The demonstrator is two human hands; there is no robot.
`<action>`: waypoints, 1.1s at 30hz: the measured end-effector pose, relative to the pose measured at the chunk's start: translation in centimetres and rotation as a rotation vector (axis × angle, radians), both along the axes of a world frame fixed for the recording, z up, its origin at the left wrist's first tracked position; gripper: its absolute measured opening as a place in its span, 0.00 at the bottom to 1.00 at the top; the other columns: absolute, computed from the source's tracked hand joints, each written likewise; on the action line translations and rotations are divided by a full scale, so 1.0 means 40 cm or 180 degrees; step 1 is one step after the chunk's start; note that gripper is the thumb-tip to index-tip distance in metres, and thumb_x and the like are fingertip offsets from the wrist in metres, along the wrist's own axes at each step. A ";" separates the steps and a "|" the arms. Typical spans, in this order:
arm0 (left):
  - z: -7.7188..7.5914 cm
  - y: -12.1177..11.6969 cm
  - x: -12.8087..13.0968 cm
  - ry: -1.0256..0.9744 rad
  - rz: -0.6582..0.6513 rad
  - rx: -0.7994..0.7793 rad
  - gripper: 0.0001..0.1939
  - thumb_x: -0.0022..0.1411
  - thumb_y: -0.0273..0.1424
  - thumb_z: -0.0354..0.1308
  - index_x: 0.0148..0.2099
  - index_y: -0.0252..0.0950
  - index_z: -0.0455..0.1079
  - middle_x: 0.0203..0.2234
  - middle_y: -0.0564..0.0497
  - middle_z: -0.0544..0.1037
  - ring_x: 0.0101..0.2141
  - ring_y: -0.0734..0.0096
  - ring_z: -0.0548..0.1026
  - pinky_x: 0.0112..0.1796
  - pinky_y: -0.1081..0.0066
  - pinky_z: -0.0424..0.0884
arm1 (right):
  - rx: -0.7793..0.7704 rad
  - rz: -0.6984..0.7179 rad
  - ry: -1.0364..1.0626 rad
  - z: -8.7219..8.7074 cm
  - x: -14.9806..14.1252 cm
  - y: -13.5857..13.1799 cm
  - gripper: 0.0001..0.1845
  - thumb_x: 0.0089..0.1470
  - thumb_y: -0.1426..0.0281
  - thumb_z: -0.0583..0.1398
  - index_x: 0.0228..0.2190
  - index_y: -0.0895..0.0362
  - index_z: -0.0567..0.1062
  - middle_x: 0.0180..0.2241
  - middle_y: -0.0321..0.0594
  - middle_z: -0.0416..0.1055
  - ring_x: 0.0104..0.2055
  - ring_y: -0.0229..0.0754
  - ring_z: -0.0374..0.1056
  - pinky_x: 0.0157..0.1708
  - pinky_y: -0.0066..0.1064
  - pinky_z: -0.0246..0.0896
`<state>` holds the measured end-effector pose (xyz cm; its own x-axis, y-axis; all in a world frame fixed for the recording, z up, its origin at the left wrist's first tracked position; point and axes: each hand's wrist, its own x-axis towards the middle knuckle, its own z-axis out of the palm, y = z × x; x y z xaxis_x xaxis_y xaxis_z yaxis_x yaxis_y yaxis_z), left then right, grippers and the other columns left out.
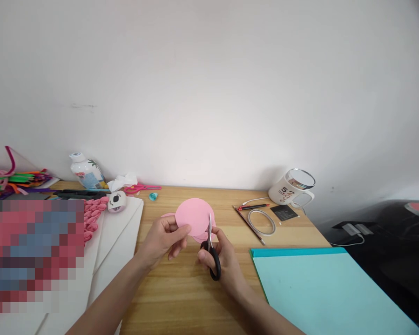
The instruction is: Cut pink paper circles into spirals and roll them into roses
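Between thumb and fingers my left hand [165, 239] pinches a round pink paper disc [193, 215] by its lower left edge. More pink paper shows behind and under the disc, partly hidden by it. My right hand [223, 260] grips black-handled scissors [213, 260], with the thumb and fingers at the handle loops. Their metal blades point up and lie over the right edge of the disc. Whether the blades are cutting into the paper I cannot tell.
A white mug [288, 188], a coiled white cable [261, 222] and pencils [253, 225] lie right of my hands. Pale blue sheets [321, 284] sit front right. On the left are white paper [117, 251], pink scissors [142, 188] and a white bottle [87, 171].
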<state>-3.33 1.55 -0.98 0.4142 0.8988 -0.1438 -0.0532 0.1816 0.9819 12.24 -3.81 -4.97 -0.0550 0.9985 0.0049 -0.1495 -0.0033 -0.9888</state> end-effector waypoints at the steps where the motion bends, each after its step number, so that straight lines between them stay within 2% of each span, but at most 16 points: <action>1: 0.002 -0.001 0.001 -0.0047 -0.0045 -0.0032 0.16 0.51 0.40 0.62 0.26 0.32 0.66 0.13 0.56 0.71 0.09 0.84 0.60 0.09 0.82 0.53 | -0.0009 0.0001 0.0018 0.000 -0.001 -0.001 0.28 0.41 0.52 0.64 0.38 0.52 0.60 0.16 0.25 0.58 0.17 0.33 0.52 0.16 0.23 0.47; 5: 0.003 -0.003 0.006 -0.0121 -0.0106 -0.0091 0.15 0.51 0.40 0.62 0.27 0.32 0.66 0.15 0.54 0.73 0.09 0.81 0.63 0.08 0.81 0.56 | -0.0069 0.0048 0.0076 -0.001 -0.010 -0.005 0.28 0.41 0.53 0.64 0.38 0.52 0.60 0.16 0.23 0.54 0.17 0.32 0.49 0.17 0.23 0.46; 10: -0.012 0.001 0.003 0.0090 -0.0068 -0.0009 0.14 0.50 0.38 0.63 0.24 0.31 0.69 0.13 0.55 0.71 0.09 0.83 0.62 0.08 0.82 0.54 | -0.0074 0.0070 0.0214 -0.010 -0.015 -0.006 0.27 0.42 0.55 0.65 0.38 0.52 0.59 0.17 0.23 0.53 0.18 0.32 0.48 0.18 0.23 0.43; 13: -0.016 0.001 0.002 0.0179 -0.0138 -0.0012 0.15 0.50 0.38 0.63 0.21 0.31 0.68 0.12 0.55 0.70 0.09 0.83 0.63 0.09 0.81 0.53 | 0.0054 0.0089 0.0337 -0.007 -0.012 -0.003 0.28 0.41 0.56 0.66 0.39 0.52 0.58 0.19 0.24 0.56 0.19 0.32 0.47 0.19 0.23 0.41; 18: -0.012 -0.002 0.006 0.0165 -0.0183 0.0022 0.18 0.49 0.38 0.63 0.16 0.32 0.65 0.11 0.56 0.68 0.08 0.82 0.62 0.08 0.81 0.53 | 0.0128 0.0081 0.0466 0.008 -0.009 0.002 0.30 0.40 0.57 0.67 0.38 0.54 0.58 0.21 0.27 0.60 0.22 0.33 0.51 0.22 0.24 0.44; 26: -0.014 0.001 0.003 0.0185 -0.0108 0.0051 0.18 0.49 0.39 0.64 0.19 0.31 0.66 0.11 0.56 0.69 0.08 0.83 0.62 0.08 0.81 0.53 | 0.0079 0.0088 0.0409 -0.002 -0.006 0.002 0.29 0.42 0.56 0.66 0.39 0.54 0.57 0.18 0.22 0.55 0.19 0.30 0.45 0.19 0.22 0.39; 33: -0.021 0.004 -0.002 0.0162 -0.0099 0.0098 0.16 0.51 0.38 0.63 0.22 0.31 0.67 0.12 0.56 0.69 0.09 0.84 0.62 0.09 0.82 0.54 | -0.0003 -0.0011 0.0256 -0.002 -0.005 0.001 0.29 0.41 0.55 0.66 0.39 0.53 0.59 0.18 0.23 0.55 0.19 0.30 0.47 0.18 0.22 0.42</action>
<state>-3.41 1.72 -1.81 0.4349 0.8898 -0.1380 0.0023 0.1522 0.9884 12.02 -3.77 -5.07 -0.0512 0.9987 0.0084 -0.2285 -0.0035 -0.9735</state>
